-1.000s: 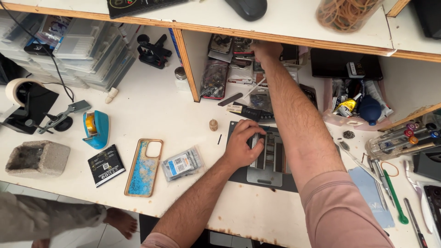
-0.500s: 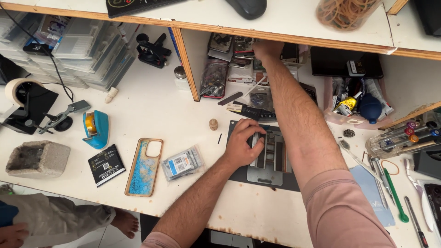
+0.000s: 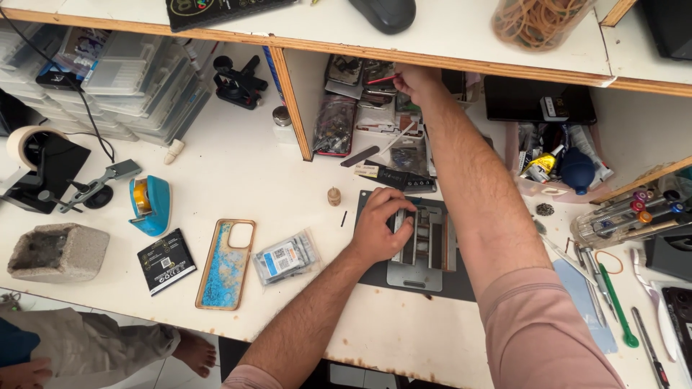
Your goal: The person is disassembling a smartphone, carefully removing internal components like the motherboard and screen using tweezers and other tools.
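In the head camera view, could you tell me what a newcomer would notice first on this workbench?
Probably the two bare arms crossing the middle: the left hand presses on a metal holder lying on a dark mat, while the right hand reaches into the cluttered shelf opening, holding a thin red-tipped tool. To the left, a blue glittery phone case lies flat on the white table.

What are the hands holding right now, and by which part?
The left hand presses on the top left of the metal holder on the dark mat. The right hand pinches a thin red tool by its end, under the shelf.
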